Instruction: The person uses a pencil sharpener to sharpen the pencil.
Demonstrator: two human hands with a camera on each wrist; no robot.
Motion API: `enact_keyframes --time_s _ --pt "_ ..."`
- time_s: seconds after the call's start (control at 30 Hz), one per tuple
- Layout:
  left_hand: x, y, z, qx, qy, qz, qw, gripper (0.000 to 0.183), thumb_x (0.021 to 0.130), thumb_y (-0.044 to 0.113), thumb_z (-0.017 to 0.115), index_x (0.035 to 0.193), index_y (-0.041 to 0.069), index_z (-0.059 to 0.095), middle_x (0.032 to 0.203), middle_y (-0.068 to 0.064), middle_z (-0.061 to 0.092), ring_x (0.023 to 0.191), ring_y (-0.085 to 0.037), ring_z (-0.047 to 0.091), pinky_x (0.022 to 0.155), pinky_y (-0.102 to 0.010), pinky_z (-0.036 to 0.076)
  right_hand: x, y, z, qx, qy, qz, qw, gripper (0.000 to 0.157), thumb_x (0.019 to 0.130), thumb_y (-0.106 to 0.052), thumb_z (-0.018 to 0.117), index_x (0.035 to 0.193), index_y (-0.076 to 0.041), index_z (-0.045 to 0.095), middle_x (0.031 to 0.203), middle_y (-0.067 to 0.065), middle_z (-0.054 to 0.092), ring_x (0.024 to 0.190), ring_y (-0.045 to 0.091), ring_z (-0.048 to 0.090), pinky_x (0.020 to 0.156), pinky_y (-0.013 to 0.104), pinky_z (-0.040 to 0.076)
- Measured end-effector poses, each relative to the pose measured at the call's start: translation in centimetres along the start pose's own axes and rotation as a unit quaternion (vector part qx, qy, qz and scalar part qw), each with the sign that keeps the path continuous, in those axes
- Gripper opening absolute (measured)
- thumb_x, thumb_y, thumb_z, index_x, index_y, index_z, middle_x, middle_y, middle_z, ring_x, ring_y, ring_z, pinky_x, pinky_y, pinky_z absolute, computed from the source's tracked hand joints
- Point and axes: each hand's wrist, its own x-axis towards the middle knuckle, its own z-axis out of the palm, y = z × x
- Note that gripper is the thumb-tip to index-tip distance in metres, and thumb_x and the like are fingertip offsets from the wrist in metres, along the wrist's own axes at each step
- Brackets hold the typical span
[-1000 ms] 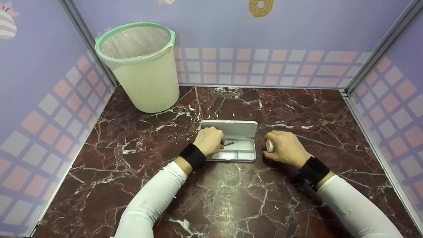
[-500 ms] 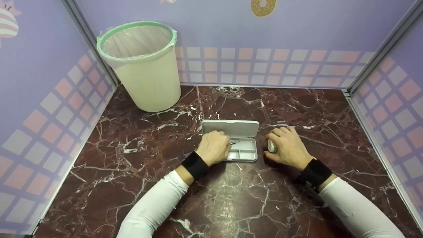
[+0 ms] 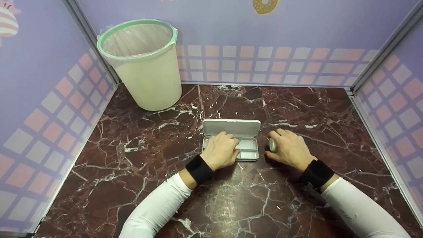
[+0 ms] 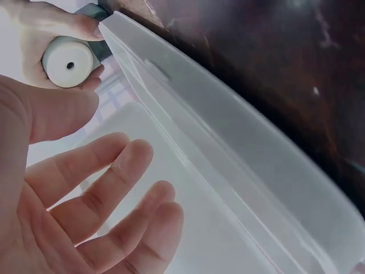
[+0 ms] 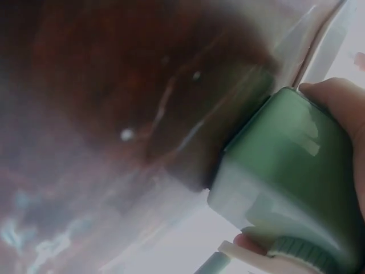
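Observation:
In the head view my left hand (image 3: pixel 220 150) is over the left part of a white pencil case (image 3: pixel 248 144) with its lid (image 3: pixel 231 127) raised. The left wrist view shows its fingers (image 4: pixel 122 177) loosely bent and the thumb apart, with nothing visible between them. Just right of the case, my right hand (image 3: pixel 292 148) grips a hand-crank pencil sharpener (image 3: pixel 273 145). Its green body (image 5: pixel 296 160) and ribbed knob (image 5: pixel 302 251) show in the right wrist view. The sharpener's round cream front (image 4: pixel 67 61), with a dark hole, faces the case.
A pale bin (image 3: pixel 148 82) with a green rim and a clear liner stands at the back left. Purple patterned walls (image 3: pixel 281 29) enclose the dark red marbled table (image 3: pixel 158 152) at the back and sides.
My left hand has moved right across the pencil case. A thin dark item seen by its fingertips earlier is now out of sight. My right hand stays about where it was, holding the pencil sharpener.

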Motion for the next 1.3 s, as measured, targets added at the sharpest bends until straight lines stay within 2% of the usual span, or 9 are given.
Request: enact_keyframes --time_s 0.13,0.33,0.47,0.63,0.73,0.87,1.0,1.17,1.3 --pt "0.0 0.3 0.0 -0.040 0.004 0.015 0.9991 0.024 0.102 0.039 0.076 0.112 0.019 0.085 0.101 -0.001 0.083 0.087 -0.022 0.076 0.073 -0.037 0.065 0.1 0.2 -0.5 0.039 -0.020 0.003 0.999 0.068 0.075 -0.040 0.097 0.122 -0.007 0.061 0.099 0.012 0.072 0.088 0.036 0.072 0.075 0.055 0.065" --pt "0.1 0.6 0.2 -0.072 0.007 0.026 0.9970 0.026 0.101 0.038 0.075 0.116 0.019 0.085 0.101 -0.001 0.084 0.089 -0.024 0.081 0.075 -0.039 0.066 0.3 1.2 -1.3 0.138 -0.056 0.008 0.989 0.070 0.070 -0.025 0.093 0.126 -0.007 0.054 0.101 0.010 0.072 0.089 0.030 0.071 0.081 0.051 0.062" --pt "0.0 0.7 0.3 -0.079 0.007 0.025 0.9965 0.026 0.102 0.039 0.075 0.116 0.019 0.085 0.100 0.000 0.084 0.088 -0.023 0.081 0.074 -0.039 0.066 0.0 2.3 -1.0 0.204 -0.053 0.013 0.977 0.065 0.071 -0.019 0.100 0.124 -0.009 0.062 0.109 0.007 0.077 0.096 0.025 0.074 0.084 0.044 0.062" --pt "-0.2 0.6 0.1 -0.083 0.011 0.026 0.9961 0.026 0.102 0.040 0.076 0.116 0.020 0.084 0.102 0.001 0.084 0.087 -0.022 0.081 0.073 -0.038 0.066 -0.5 3.5 -0.1 0.286 -0.054 0.045 0.956 0.070 0.067 -0.020 0.108 0.126 -0.012 0.071 0.119 0.004 0.081 0.105 0.021 0.075 0.093 0.036 0.061" --pt "-0.3 0.5 0.0 -0.097 0.011 0.025 0.9949 0.027 0.102 0.039 0.076 0.117 0.019 0.084 0.101 0.000 0.084 0.086 -0.023 0.080 0.072 -0.039 0.065 -0.7 3.7 -0.2 0.297 -0.067 0.056 0.951 0.078 0.066 -0.015 0.107 0.132 -0.009 0.067 0.124 0.008 0.079 0.108 0.023 0.074 0.095 0.035 0.060" --pt "-0.5 0.4 0.2 -0.133 0.012 0.012 0.9910 0.026 0.101 0.038 0.078 0.117 0.018 0.085 0.100 -0.001 0.084 0.084 -0.022 0.079 0.072 -0.037 0.065 -0.9 3.7 -0.4 0.292 -0.072 0.061 0.952 0.083 0.068 -0.011 0.104 0.134 -0.005 0.056 0.124 0.014 0.076 0.108 0.028 0.074 0.095 0.038 0.059" --pt "-0.8 0.4 0.5 -0.201 0.023 -0.001 0.9794 0.029 0.101 0.036 0.079 0.120 0.014 0.084 0.107 -0.004 0.087 0.088 -0.022 0.081 0.077 -0.038 0.066 -1.3 3.7 -0.2 0.297 -0.059 0.070 0.951 0.079 0.070 -0.015 0.107 0.130 -0.007 0.058 0.120 0.013 0.079 0.106 0.027 0.075 0.093 0.037 0.059" --pt "-1.0 0.7 0.8 -0.301 0.054 0.007 0.9522 0.050 0.100 0.039 0.081 0.137 0.005 0.075 0.130 -0.014 0.084 0.110 -0.030 0.084 0.097 -0.043 0.067 -1.9 3.4 -0.5 0.305 -0.027 0.074 0.949 0.074 0.071 -0.021 0.108 0.132 -0.010 0.067 0.118 0.010 0.082 0.097 0.017 0.074 0.085 0.030 0.058" --pt "-0.7 0.9 0.2 -0.356 0.076 0.000 0.9313 0.068 0.097 0.043 0.084 0.148 0.002 0.067 0.145 -0.018 0.077 0.126 -0.033 0.079 0.110 -0.047 0.063 -1.6 2.7 -2.1 0.325 0.005 0.075 0.943 0.074 0.076 -0.019 0.106 0.141 -0.011 0.071 0.119 0.013 0.082 0.090 0.011 0.069 0.077 0.026 0.055"
